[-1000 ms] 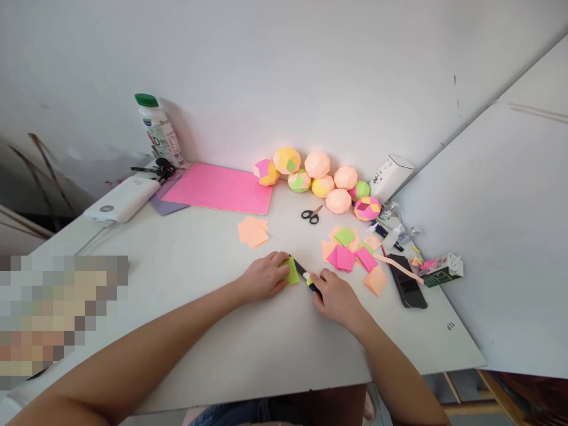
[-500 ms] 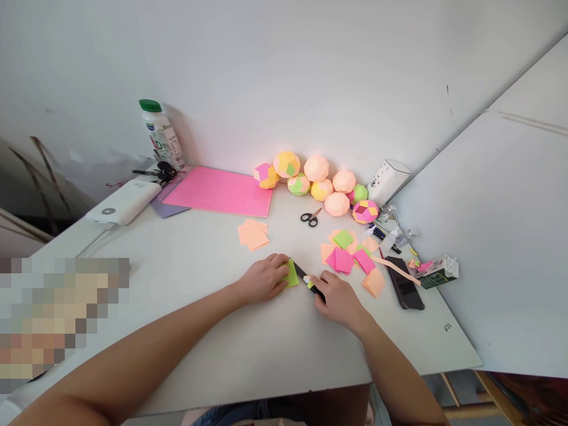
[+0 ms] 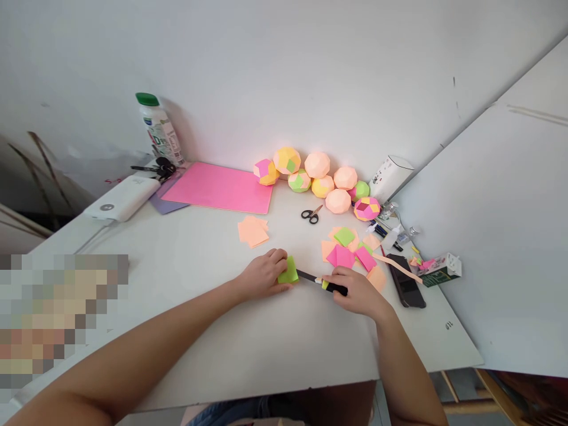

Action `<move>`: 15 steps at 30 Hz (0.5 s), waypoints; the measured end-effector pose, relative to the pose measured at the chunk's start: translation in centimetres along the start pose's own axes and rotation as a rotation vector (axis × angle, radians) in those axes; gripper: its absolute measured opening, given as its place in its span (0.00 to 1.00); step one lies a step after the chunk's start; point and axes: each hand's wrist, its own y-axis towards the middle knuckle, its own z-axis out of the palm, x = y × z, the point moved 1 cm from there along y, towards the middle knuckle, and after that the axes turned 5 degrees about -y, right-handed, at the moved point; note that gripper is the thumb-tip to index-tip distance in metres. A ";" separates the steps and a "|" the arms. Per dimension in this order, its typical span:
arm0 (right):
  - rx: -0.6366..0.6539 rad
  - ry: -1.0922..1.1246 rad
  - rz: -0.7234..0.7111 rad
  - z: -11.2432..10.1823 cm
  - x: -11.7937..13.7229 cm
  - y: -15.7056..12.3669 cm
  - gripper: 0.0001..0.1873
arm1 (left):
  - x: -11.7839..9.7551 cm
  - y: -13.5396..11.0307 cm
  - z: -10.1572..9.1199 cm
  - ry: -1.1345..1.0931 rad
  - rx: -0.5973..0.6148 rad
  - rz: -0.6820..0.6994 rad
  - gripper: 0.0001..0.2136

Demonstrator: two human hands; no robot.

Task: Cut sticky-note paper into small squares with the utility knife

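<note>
My left hand [image 3: 266, 274] has its fingers curled over a small green paper square [image 3: 289, 271], holding it on the white table [image 3: 248, 355]. In my right hand [image 3: 357, 290] is a black and yellow utility knife [image 3: 329, 285]. Its long dark blade points left, with the tip at the right edge of the green paper. To the right lies a spread of folded paper pieces, pink [image 3: 341, 256], green [image 3: 344, 236] and peach [image 3: 376, 278]. A small stack of peach paper squares [image 3: 253, 231] is beyond my left hand.
Along the wall sit several faceted paper balls [image 3: 316, 164], with small scissors [image 3: 311, 215] in front. A pink sheet [image 3: 222, 188], a white power bank [image 3: 123, 198] and a green-capped bottle [image 3: 160, 130] are at the left. A phone [image 3: 407, 281] and a small carton [image 3: 441, 270] lie right.
The knife has moved right and turned flatter, its tip going from the paper's top corner to its right edge. The green paper has turned and shifted slightly left under my left hand.
</note>
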 end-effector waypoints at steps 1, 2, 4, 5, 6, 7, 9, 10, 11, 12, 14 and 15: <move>0.003 0.008 -0.013 -0.1 0.0 0.0 0.27 | 0.0 0.0 0.0 -0.005 -0.001 -0.003 0.15; 0.004 0.018 -0.024 -0.1 0.0 -0.1 0.27 | 0.0 0.1 0.0 -0.011 -0.004 -0.006 0.15; 0.002 0.036 -0.037 -0.3 0.1 -0.1 0.27 | 0.0 0.1 -0.1 -0.026 -0.018 -0.002 0.14; -0.001 0.043 -0.037 -0.3 0.1 -0.1 0.27 | 0.0 0.0 -0.1 -0.037 -0.027 0.002 0.13; -0.002 0.049 -0.034 -0.3 0.2 -0.1 0.27 | -0.1 0.0 -0.2 -0.050 -0.036 0.008 0.12; 0.000 0.053 -0.029 -0.4 0.2 -0.1 0.27 | -0.1 -0.1 -0.2 -0.067 -0.049 0.015 0.12; 0.010 0.059 -0.020 -0.5 0.1 -0.2 0.27 | 0.0 -0.2 -0.2 -0.103 -0.094 0.035 0.10; 0.016 0.061 -0.018 -0.5 0.0 -0.2 0.27 | 0.0 -0.2 -0.2 -0.119 -0.124 0.046 0.08; 0.024 0.066 -0.019 -0.7 0.0 -0.3 0.27 | 0.1 -0.3 -0.1 -0.131 -0.156 0.059 0.06; 0.034 0.074 -0.024 -0.9 -0.1 -0.4 0.27 | 0.2 -0.3 0.1 -0.135 -0.190 0.074 0.04; 0.060 0.103 -0.037 -1.3 -0.3 -0.5 0.28 | 0.3 -0.4 0.4 -0.128 -0.246 0.101 0.02; 0.075 0.121 -0.043 -1.5 -0.3 -0.6 0.29 | 0.3 -0.4 0.5 -0.117 -0.263 0.112 0.04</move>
